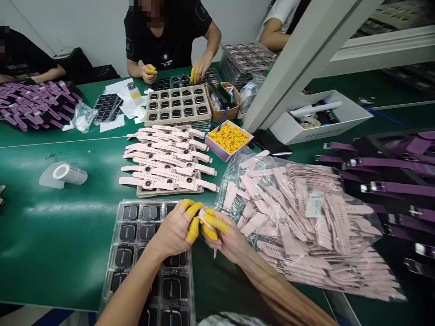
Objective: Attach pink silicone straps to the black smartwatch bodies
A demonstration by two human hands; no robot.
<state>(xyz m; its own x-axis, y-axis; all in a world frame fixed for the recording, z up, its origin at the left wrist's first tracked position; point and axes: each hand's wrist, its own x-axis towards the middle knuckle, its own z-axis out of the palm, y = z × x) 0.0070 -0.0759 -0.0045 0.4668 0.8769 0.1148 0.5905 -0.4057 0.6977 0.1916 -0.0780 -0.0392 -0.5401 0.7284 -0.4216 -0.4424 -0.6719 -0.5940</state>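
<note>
Both hands meet just above the right side of a clear plastic tray (137, 225) that holds square black watch faces. Yellow finger cots cover several fingertips. My right hand (222, 235) pinches a pale pink watch strap (205, 220), its tail hanging below the fingers. The fingers of my left hand (176, 228) are closed at the strap's other end; whatever they grip there is mostly hidden. Beyond the hands, pink-strapped watches (168, 167) lie in rows on a beige tray. To the right spreads a clear bag (234, 165) full of pink straps.
A box of yellow finger cots (229, 138), a film roll (70, 173) and a beige watch tray (146, 118) stand on the green table (41, 235). Purple straps (397, 188) lie far right, beside a white pillar (288, 63). A co-worker (170, 40) sits opposite.
</note>
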